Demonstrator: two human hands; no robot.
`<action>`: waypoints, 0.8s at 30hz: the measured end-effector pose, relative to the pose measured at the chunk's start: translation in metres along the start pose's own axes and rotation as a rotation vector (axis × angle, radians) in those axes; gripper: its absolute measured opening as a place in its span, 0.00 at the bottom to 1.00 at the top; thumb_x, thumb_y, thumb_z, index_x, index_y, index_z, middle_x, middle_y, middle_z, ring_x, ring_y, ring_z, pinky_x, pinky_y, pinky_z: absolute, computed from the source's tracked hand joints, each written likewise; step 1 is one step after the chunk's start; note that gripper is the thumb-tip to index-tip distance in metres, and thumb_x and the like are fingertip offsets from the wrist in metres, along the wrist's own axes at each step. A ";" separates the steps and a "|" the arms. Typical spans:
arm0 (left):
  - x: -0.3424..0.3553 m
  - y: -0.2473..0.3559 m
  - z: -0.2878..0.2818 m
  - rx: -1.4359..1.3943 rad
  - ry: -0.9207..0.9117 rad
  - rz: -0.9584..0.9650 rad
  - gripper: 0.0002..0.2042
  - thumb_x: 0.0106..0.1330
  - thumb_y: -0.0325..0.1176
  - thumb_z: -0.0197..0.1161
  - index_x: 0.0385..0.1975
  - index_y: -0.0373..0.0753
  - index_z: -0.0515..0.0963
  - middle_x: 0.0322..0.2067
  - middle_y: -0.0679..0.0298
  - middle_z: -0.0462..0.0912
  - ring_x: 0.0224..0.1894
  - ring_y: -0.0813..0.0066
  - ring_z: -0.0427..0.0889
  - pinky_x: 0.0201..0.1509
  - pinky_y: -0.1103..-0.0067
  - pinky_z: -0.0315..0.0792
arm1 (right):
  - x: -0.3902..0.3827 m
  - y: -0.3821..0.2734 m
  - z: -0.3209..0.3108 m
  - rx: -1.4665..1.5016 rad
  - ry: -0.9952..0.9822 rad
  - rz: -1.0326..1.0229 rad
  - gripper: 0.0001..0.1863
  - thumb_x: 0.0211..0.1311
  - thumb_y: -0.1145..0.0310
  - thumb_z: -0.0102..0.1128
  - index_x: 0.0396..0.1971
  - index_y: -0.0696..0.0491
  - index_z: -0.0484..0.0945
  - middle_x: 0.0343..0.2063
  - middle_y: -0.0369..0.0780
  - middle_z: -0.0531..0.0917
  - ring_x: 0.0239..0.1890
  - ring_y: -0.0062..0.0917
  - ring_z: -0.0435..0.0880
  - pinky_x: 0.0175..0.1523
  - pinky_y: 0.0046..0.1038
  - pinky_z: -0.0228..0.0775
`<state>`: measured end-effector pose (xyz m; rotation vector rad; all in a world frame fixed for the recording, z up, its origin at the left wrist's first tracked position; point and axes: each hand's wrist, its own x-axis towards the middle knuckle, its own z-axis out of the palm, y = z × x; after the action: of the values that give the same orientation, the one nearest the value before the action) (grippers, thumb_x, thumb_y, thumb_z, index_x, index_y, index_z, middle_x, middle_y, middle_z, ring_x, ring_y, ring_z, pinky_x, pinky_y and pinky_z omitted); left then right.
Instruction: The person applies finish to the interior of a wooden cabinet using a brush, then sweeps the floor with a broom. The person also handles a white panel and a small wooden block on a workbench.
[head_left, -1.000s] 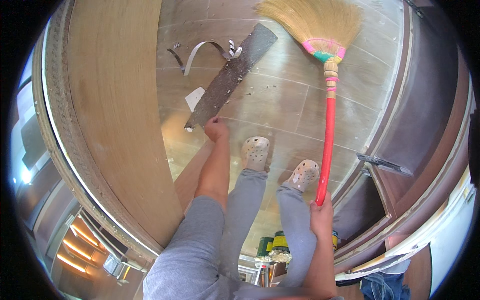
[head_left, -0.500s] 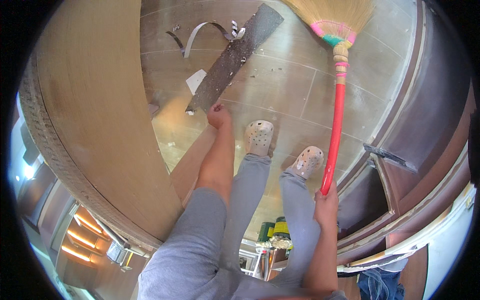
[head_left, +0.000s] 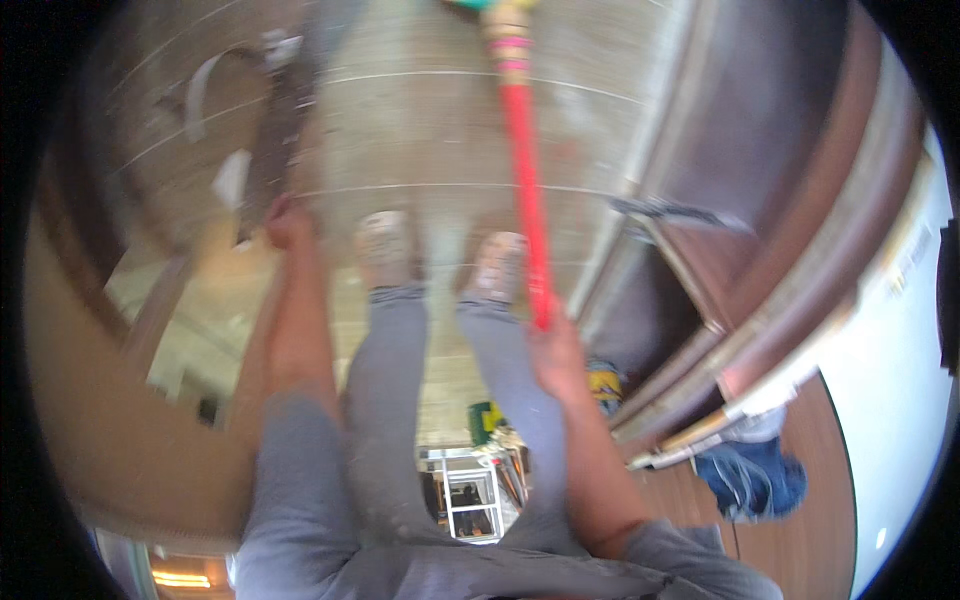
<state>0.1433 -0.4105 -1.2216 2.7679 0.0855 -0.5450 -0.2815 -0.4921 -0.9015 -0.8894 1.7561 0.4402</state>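
Observation:
My right hand is wrapped round the end of the red handle of a broom. The handle runs away from me over the floor. Only the green binding and a sliver of its head show at the top edge. My left hand is low at the left with curled fingers, right beside the near end of a long dark board. Blur hides whether the fingers grip it. A white scrap and a curled pale strip lie left of the board.
My clogs stand on the tiled floor. A brown cabinet frame flanks the right, a large tan panel the left. Blue cloth lies at lower right; a green-yellow can and a white metal frame are behind my legs.
The whole view has swung and blurred, so hands, broom and board sit farther left in it. The broom's bristles have slipped past the top edge. My right hand keeps the handle.

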 end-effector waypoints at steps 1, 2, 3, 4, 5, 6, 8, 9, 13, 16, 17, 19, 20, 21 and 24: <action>0.003 -0.001 -0.001 0.125 0.032 0.082 0.08 0.62 0.36 0.74 0.38 0.45 0.92 0.39 0.60 0.93 0.41 0.62 0.90 0.48 0.68 0.79 | -0.001 -0.002 -0.002 0.010 -0.011 0.021 0.26 0.69 0.71 0.60 0.65 0.57 0.67 0.48 0.58 0.83 0.54 0.55 0.82 0.59 0.46 0.72; 0.004 -0.001 -0.002 0.141 0.061 0.129 0.08 0.62 0.37 0.75 0.38 0.45 0.92 0.38 0.61 0.93 0.41 0.62 0.90 0.48 0.69 0.79 | -0.002 -0.006 -0.003 0.037 -0.028 0.032 0.25 0.69 0.72 0.59 0.63 0.56 0.67 0.47 0.58 0.83 0.53 0.57 0.82 0.58 0.48 0.73; 0.006 -0.002 -0.003 0.146 0.050 0.125 0.10 0.62 0.39 0.76 0.38 0.44 0.92 0.40 0.61 0.93 0.41 0.61 0.90 0.48 0.69 0.79 | -0.003 -0.010 -0.004 0.034 -0.029 0.063 0.24 0.69 0.72 0.59 0.63 0.56 0.67 0.46 0.58 0.83 0.52 0.58 0.82 0.58 0.48 0.73; 0.007 -0.003 -0.004 0.201 0.070 0.103 0.10 0.62 0.40 0.77 0.39 0.43 0.92 0.39 0.61 0.93 0.41 0.61 0.90 0.49 0.68 0.79 | -0.004 -0.013 -0.005 0.043 -0.025 0.049 0.24 0.69 0.73 0.59 0.62 0.56 0.67 0.45 0.59 0.83 0.52 0.59 0.82 0.57 0.49 0.73; 0.010 -0.005 -0.004 0.271 0.099 0.115 0.11 0.62 0.42 0.77 0.39 0.43 0.92 0.39 0.60 0.93 0.41 0.61 0.90 0.49 0.68 0.80 | -0.005 -0.017 -0.004 0.056 -0.023 -0.004 0.23 0.68 0.73 0.59 0.61 0.55 0.67 0.45 0.59 0.83 0.51 0.60 0.81 0.56 0.49 0.73; 0.013 -0.006 -0.002 0.211 0.072 0.082 0.11 0.62 0.41 0.76 0.39 0.43 0.92 0.39 0.60 0.93 0.42 0.61 0.90 0.50 0.68 0.79 | -0.005 -0.019 -0.005 0.057 -0.016 0.021 0.23 0.68 0.73 0.59 0.61 0.55 0.67 0.45 0.59 0.83 0.52 0.60 0.81 0.56 0.49 0.73; 0.023 -0.011 0.003 0.143 0.043 0.018 0.10 0.64 0.41 0.74 0.39 0.43 0.91 0.40 0.60 0.92 0.43 0.61 0.90 0.51 0.67 0.79 | -0.004 -0.022 -0.004 0.078 -0.014 0.007 0.23 0.68 0.74 0.59 0.61 0.54 0.67 0.45 0.59 0.83 0.52 0.59 0.81 0.56 0.49 0.73; 0.028 -0.014 0.007 0.174 0.068 0.056 0.10 0.65 0.40 0.72 0.40 0.42 0.91 0.40 0.59 0.92 0.43 0.60 0.90 0.51 0.67 0.79 | -0.004 -0.023 -0.003 0.080 -0.007 -0.012 0.24 0.68 0.74 0.59 0.62 0.54 0.67 0.45 0.59 0.83 0.52 0.59 0.81 0.56 0.49 0.73; 0.032 -0.027 0.023 0.279 0.101 0.103 0.12 0.69 0.40 0.65 0.41 0.40 0.88 0.41 0.54 0.91 0.45 0.55 0.89 0.51 0.63 0.79 | -0.005 -0.022 -0.002 0.101 -0.018 -0.010 0.24 0.68 0.74 0.59 0.63 0.54 0.67 0.46 0.59 0.83 0.53 0.58 0.81 0.56 0.48 0.72; -0.005 -0.022 0.028 0.304 0.112 0.342 0.12 0.71 0.39 0.62 0.38 0.36 0.85 0.37 0.49 0.89 0.42 0.51 0.87 0.48 0.60 0.76 | -0.008 -0.023 -0.002 0.117 -0.022 -0.021 0.24 0.67 0.75 0.60 0.62 0.55 0.67 0.49 0.58 0.83 0.54 0.57 0.81 0.56 0.50 0.72; -0.029 -0.015 0.028 0.328 0.092 0.411 0.13 0.72 0.39 0.61 0.37 0.35 0.84 0.35 0.47 0.88 0.40 0.49 0.86 0.47 0.59 0.76 | -0.009 -0.024 -0.002 0.128 -0.016 -0.048 0.24 0.67 0.75 0.61 0.62 0.55 0.67 0.50 0.57 0.83 0.54 0.57 0.81 0.56 0.52 0.72; -0.079 0.017 0.020 0.241 -0.027 0.560 0.14 0.75 0.38 0.59 0.34 0.33 0.80 0.29 0.53 0.84 0.35 0.56 0.83 0.43 0.62 0.73 | -0.010 -0.026 -0.001 0.135 -0.021 -0.009 0.24 0.67 0.75 0.60 0.62 0.54 0.67 0.50 0.57 0.83 0.54 0.57 0.81 0.56 0.52 0.73; -0.106 0.040 0.014 0.223 -0.125 0.575 0.15 0.76 0.38 0.58 0.33 0.32 0.78 0.26 0.56 0.81 0.32 0.60 0.81 0.41 0.64 0.72 | -0.011 -0.026 -0.001 0.149 -0.012 -0.015 0.25 0.67 0.75 0.60 0.62 0.54 0.67 0.50 0.57 0.83 0.54 0.57 0.81 0.56 0.52 0.73; -0.135 0.066 0.007 0.096 -0.196 0.572 0.14 0.78 0.38 0.57 0.33 0.33 0.77 0.25 0.60 0.78 0.31 0.64 0.77 0.39 0.67 0.71 | -0.011 -0.026 0.001 0.152 -0.014 -0.003 0.25 0.67 0.75 0.60 0.62 0.54 0.67 0.50 0.57 0.83 0.54 0.57 0.81 0.56 0.52 0.73; -0.219 0.152 -0.018 -0.328 -0.537 0.476 0.14 0.80 0.39 0.56 0.33 0.36 0.74 0.25 0.72 0.69 0.28 0.78 0.67 0.35 0.76 0.65 | -0.014 -0.023 0.009 0.184 -0.012 0.001 0.25 0.67 0.74 0.60 0.63 0.54 0.66 0.50 0.57 0.83 0.54 0.56 0.81 0.55 0.52 0.73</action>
<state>-0.0346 -0.5484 -1.0781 2.1346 -0.5381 -1.0023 -0.2566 -0.4958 -0.8890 -0.7540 1.7551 0.2785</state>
